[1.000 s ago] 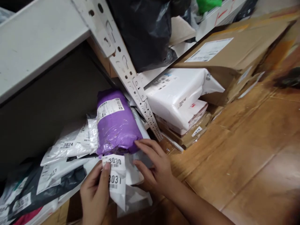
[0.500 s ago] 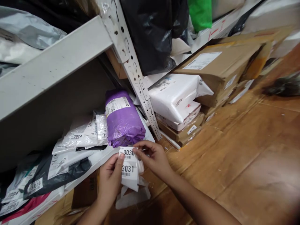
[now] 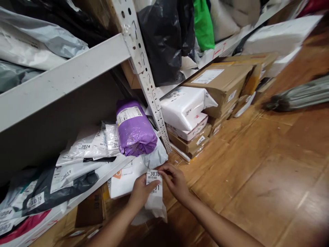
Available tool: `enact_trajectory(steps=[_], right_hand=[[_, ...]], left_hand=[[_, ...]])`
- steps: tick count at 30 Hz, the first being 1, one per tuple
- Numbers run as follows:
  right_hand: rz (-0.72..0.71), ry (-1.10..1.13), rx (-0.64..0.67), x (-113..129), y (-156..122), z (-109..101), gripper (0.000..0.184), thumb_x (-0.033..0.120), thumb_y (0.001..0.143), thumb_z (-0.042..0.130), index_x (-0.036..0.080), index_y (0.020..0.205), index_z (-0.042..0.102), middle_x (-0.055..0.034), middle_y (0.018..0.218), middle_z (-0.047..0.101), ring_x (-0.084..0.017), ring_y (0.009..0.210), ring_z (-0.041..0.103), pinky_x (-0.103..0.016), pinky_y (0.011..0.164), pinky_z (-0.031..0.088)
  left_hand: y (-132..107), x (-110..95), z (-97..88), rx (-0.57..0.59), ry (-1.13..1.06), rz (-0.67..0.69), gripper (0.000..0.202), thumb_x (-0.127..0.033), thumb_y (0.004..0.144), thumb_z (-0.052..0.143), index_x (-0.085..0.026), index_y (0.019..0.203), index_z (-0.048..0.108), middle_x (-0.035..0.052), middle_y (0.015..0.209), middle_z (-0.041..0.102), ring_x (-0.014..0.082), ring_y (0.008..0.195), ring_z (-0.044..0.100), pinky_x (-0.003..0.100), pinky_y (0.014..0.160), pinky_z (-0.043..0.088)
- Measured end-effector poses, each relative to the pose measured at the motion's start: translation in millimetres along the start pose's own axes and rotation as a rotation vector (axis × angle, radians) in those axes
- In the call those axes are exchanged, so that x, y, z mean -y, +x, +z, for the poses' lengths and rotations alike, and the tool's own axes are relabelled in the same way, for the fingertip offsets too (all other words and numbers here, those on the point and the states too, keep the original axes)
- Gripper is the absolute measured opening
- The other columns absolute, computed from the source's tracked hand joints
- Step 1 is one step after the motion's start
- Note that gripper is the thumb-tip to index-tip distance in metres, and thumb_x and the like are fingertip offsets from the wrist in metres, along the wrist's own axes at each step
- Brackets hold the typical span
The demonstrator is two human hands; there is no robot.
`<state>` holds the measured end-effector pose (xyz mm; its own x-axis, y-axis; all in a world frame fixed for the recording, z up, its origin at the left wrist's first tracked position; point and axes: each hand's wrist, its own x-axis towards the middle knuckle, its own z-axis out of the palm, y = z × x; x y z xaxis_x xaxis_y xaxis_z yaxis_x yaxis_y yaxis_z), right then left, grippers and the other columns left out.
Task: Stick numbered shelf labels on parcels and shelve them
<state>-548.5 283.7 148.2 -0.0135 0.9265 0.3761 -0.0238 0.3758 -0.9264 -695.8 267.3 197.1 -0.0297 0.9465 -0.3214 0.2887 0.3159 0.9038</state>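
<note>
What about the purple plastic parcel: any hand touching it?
No, left hand and right hand hold white paper labels, clear of the parcel.

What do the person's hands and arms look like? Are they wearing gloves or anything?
No gloves: the left hand and the right hand are bare. The forearms are slim and bare too, with no sleeves in view. I can't see any watch, bracelet or ring.

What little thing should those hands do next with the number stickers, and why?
I'd probably have the right hand gently peel the 3030 sticker from its upper right corner. Its fingertips are already there, while the left hand steadies the strip, with 3030 at the top and another sticker below.
</note>
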Motion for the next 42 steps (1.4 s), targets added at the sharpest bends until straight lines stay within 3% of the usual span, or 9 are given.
enact_trajectory(steps=[5,10,13,18,25,30,34,38,42], right_hand=[[-0.067,-0.068,-0.175,10.3,11.2,-27.1,0.011,0.028,0.091,0.058,0.02,0.085,0.064,-0.0031,0.078,0.064,-0.015,0.072,0.06,-0.027,0.065,0.047],[0.104,-0.006,-0.052,19.6,41.7,-59.9,0.023,0.042,0.085,0.064,0.019,0.085,0.064,0.0004,0.063,0.06,-0.013,0.053,0.052,-0.024,0.048,0.039],[-0.023,-0.158,0.128,16.1,53.9,-49.5,0.023,0.041,0.084,0.066,0.019,0.08,0.065,-0.0024,0.068,0.063,-0.015,0.06,0.055,-0.027,0.055,0.043],[-0.178,-0.506,0.022,-12.5,58.7,-12.5,0.013,0.03,0.089,0.06,0.019,0.085,0.063,-0.005,0.077,0.06,-0.02,0.072,0.058,-0.031,0.066,0.047],[-0.237,-0.668,-0.347,-33.2,59.3,1.1,0.052,0.05,0.077,0.07,0.015,0.11,0.052,-0.0206,0.112,0.049,-0.032,0.101,0.055,-0.047,0.078,0.052],[0.059,-0.229,-0.089,-46.5,69.8,-21.4,0.042,0.055,0.074,0.069,0.02,0.086,0.048,-0.0033,0.076,0.058,-0.02,0.065,0.057,-0.034,0.059,0.051],[0.059,-0.15,-0.197,-5.2,46.4,-31.5,0.025,0.044,0.088,0.057,0.02,0.095,0.055,-0.0055,0.083,0.063,-0.018,0.072,0.059,-0.031,0.065,0.05],[-0.106,-0.166,0.291,53.3,24.3,-22.9,0.017,0.033,0.09,0.059,0.022,0.102,0.064,-0.0072,0.092,0.066,-0.019,0.084,0.062,-0.029,0.07,0.05],[-0.102,-0.219,0.144,70.2,28.5,-15.2,0.011,0.03,0.089,0.061,0.022,0.094,0.067,-0.0035,0.077,0.063,-0.016,0.068,0.059,-0.026,0.062,0.048]], left_hand=[[-13.5,-6.1,-1.7,0.217,-0.028,0.076,0.054,-0.052,0.055,0.083,-0.013,0.089,0.066,0.0019,0.076,0.066,0.0145,0.068,0.055,0.025,0.065,0.041],[-26.0,1.7,-9.4,0.397,0.646,0.306,0.036,-0.046,0.073,0.071,-0.014,0.059,0.064,-0.0046,0.053,0.048,0.0087,0.054,0.041,0.024,0.054,0.023],[-24.4,11.2,-10.4,0.499,0.818,0.412,0.026,-0.042,0.076,0.07,-0.017,0.07,0.072,-0.0028,0.056,0.057,0.0106,0.054,0.048,0.026,0.054,0.024],[-21.1,15.5,-9.7,0.539,0.914,0.422,0.028,-0.044,0.079,0.068,-0.016,0.078,0.075,0.0036,0.065,0.069,0.0165,0.061,0.06,0.028,0.054,0.026],[-20.0,17.8,-13.6,0.492,0.894,0.466,0.029,-0.044,0.077,0.071,-0.016,0.069,0.071,0.0008,0.057,0.062,0.013,0.053,0.051,0.028,0.052,0.023],[-18.7,6.9,-15.3,0.346,0.675,0.476,0.037,-0.047,0.082,0.064,-0.015,0.063,0.065,-0.0003,0.061,0.056,0.0116,0.059,0.049,0.025,0.056,0.029],[-16.9,-13.0,-17.4,0.241,0.281,0.403,0.036,-0.045,0.087,0.057,-0.014,0.073,0.07,0.0059,0.084,0.065,0.015,0.076,0.059,0.024,0.069,0.043],[-13.5,-26.3,-15.2,0.152,0.036,0.304,0.032,-0.043,0.086,0.058,-0.015,0.081,0.072,0.0058,0.085,0.07,0.0181,0.082,0.061,0.027,0.075,0.046],[-11.2,-33.3,-11.4,0.05,-0.115,0.195,0.031,-0.039,0.072,0.072,-0.015,0.092,0.073,0.0048,0.084,0.074,0.0188,0.078,0.062,0.028,0.072,0.049]])
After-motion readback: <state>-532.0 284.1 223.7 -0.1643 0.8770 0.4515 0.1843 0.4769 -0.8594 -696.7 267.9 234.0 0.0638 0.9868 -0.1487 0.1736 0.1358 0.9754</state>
